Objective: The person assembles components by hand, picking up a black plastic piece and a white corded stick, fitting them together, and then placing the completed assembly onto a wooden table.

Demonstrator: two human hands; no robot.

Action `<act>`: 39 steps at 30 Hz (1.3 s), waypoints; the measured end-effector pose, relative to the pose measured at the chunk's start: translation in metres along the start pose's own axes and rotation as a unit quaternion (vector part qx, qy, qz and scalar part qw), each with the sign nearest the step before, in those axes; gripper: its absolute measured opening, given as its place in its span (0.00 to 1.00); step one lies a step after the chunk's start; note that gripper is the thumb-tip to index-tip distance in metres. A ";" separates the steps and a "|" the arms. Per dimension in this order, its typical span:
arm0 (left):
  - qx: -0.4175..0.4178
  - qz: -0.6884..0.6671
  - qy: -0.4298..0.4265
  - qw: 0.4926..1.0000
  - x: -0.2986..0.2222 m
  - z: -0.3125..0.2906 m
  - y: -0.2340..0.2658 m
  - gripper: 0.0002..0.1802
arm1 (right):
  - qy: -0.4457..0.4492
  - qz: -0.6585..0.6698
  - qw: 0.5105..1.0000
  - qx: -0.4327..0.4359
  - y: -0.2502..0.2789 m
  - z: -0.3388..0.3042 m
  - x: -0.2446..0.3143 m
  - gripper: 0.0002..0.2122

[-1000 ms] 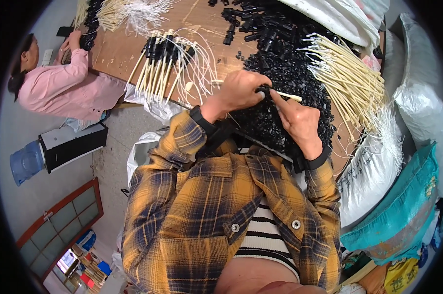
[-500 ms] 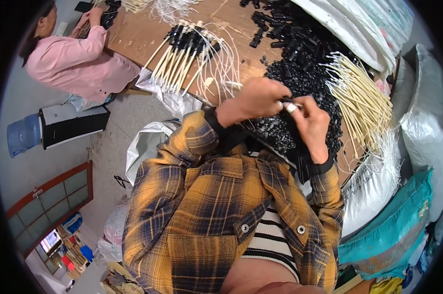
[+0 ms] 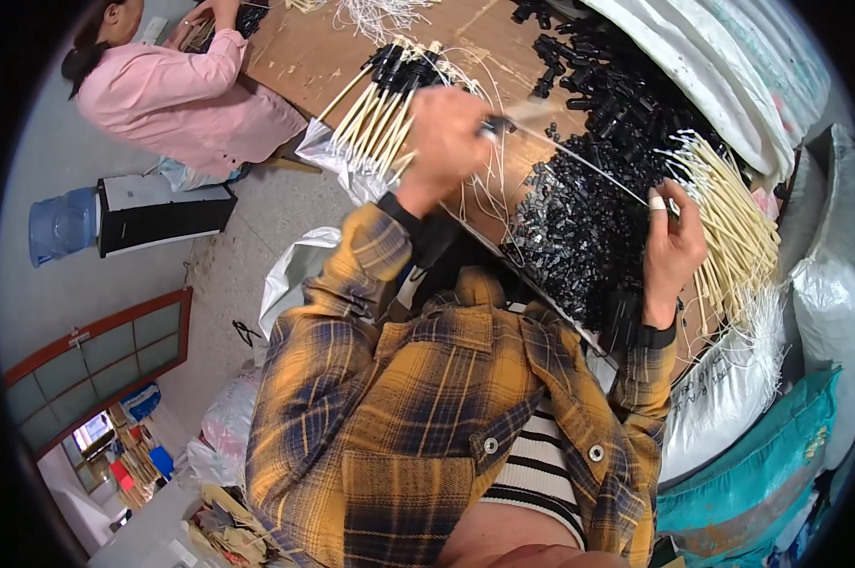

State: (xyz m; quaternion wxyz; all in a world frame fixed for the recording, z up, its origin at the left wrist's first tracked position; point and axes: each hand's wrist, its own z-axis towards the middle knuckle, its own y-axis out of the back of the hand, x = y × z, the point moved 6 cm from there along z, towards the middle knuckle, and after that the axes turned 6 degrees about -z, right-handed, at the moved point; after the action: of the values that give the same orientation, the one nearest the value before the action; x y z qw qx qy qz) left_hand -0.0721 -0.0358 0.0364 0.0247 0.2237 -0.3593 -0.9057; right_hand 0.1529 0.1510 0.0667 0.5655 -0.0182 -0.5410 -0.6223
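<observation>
Nearest lies a yellow-and-navy plaid shirt (image 3: pixel 408 407). Beyond its cuffs, the right hand (image 3: pixel 675 244) pinches a white cord (image 3: pixel 583 161) between thumb and fingers, beside a bundle of cream rods (image 3: pixel 735 222). The cord runs straight to the left hand (image 3: pixel 446 137), which is closed, motion-blurred, around a black piece (image 3: pixel 496 124) above the tabletop (image 3: pixel 299 57). Beneath the cord spreads a heap of small black parts (image 3: pixel 574 246); left of it lie black-ended rods (image 3: pixel 363 133). Farther off are larger black fittings (image 3: pixel 617 80) and, at upper left, a co-worker in pink (image 3: pixel 162 95).
</observation>
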 end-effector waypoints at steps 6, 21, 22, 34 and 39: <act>-0.093 0.263 0.047 0.959 0.026 0.017 0.019 0.13 | 0.177 -0.007 0.932 0.315 -0.030 -0.040 0.030 0.16; 0.256 -0.147 -0.072 0.953 -0.061 0.029 -0.143 0.17 | 0.042 -0.331 0.938 0.097 0.070 -0.015 -0.123 0.07; 0.218 -0.182 -0.049 0.957 -0.058 0.028 -0.137 0.15 | 0.081 -0.290 0.950 0.078 0.069 -0.013 -0.110 0.07; 0.312 -0.366 0.056 0.875 -0.091 0.008 -0.097 0.21 | 0.031 0.023 0.975 0.218 0.010 -0.029 -0.029 0.10; 0.319 -0.270 -0.023 0.908 -0.097 -0.006 -0.094 0.18 | 0.141 -0.100 0.957 0.233 0.001 -0.034 -0.009 0.10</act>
State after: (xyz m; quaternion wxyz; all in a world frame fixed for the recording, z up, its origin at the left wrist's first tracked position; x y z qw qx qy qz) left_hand 0.0282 0.0498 0.0077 -0.3024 0.2870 -0.5553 -0.7196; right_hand 0.1775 0.1334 0.0477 0.5595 0.2566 -0.5848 -0.5283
